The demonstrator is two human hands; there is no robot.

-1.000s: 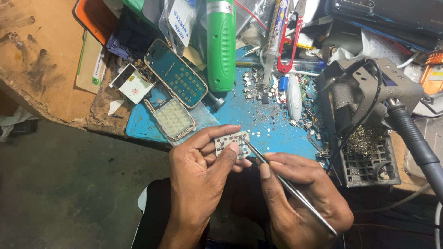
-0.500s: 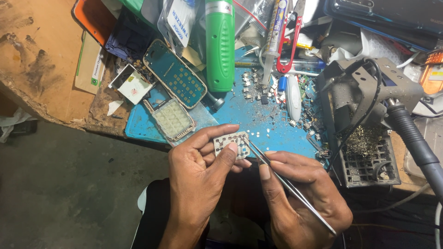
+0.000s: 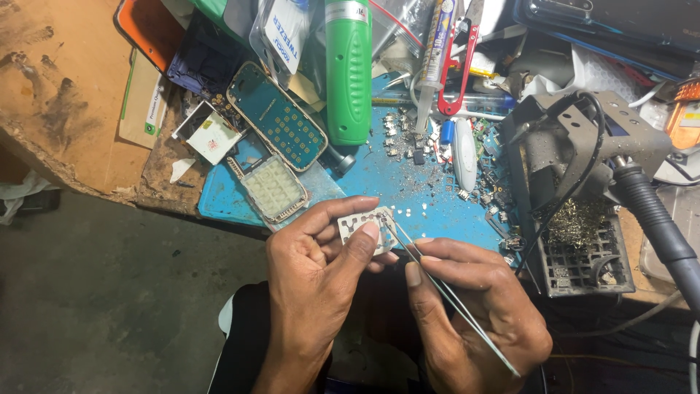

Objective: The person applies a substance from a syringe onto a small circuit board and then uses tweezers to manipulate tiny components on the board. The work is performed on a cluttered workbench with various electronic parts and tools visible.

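My left hand (image 3: 315, 271) pinches a small white perforated keypad sheet (image 3: 360, 222) between thumb and fingers, just above the front edge of the blue work mat (image 3: 408, 188). My right hand (image 3: 474, 306) grips thin metal tweezers (image 3: 437, 281), whose tips touch the right edge of the sheet. Both hands hover close together over my lap.
A phone circuit board (image 3: 277, 124) and a white keypad frame (image 3: 273, 191) lie on the mat's left. A green cylindrical tool (image 3: 348, 66), red-handled cutters (image 3: 459, 62), scattered tiny parts (image 3: 430, 142) and a soldering stand with black hose (image 3: 583, 175) crowd the bench.
The sheet and my left hand have shifted slightly lower and left; the tweezer tips stay at the sheet's edge. Little else differs.
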